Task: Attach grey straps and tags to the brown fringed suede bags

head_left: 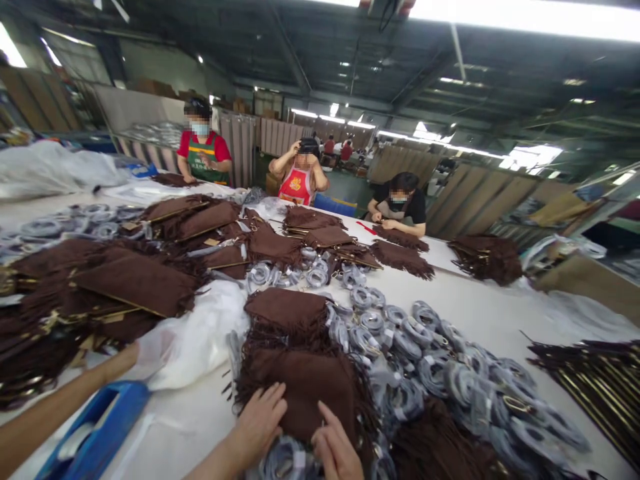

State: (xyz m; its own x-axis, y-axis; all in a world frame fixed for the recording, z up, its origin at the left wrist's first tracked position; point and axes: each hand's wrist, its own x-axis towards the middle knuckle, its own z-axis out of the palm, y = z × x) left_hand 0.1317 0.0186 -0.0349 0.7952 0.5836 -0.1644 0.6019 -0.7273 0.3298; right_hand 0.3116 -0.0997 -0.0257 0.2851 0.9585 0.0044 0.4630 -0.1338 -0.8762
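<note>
Touching brown bag [315, 377]: left grip [259, 415], spread

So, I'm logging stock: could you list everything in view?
Fringed fabric pouches: many, dark brown, across the table.
Plastic-wrapped coiled straps: dozens, grey, centre-right and left.
Crumpled plastic sheets: several, whitish, left and right.
Plastic tape dispenser: one, blue, bottom left.
Slim flat object: one, red, far tabletop.
Long flat worktable: one, white, under the piles.
Tall striped partitions: several, brown-grey, background.
Ceiling lamps: several, white, overhead.
Co-workers: three, green, red and greyish aprons, across the table; others behind.
Another person's arm: one, bare, left.
Own left hand: one, bare, on a central pouch.
Own right hand: one, bare, at its edge.
</note>
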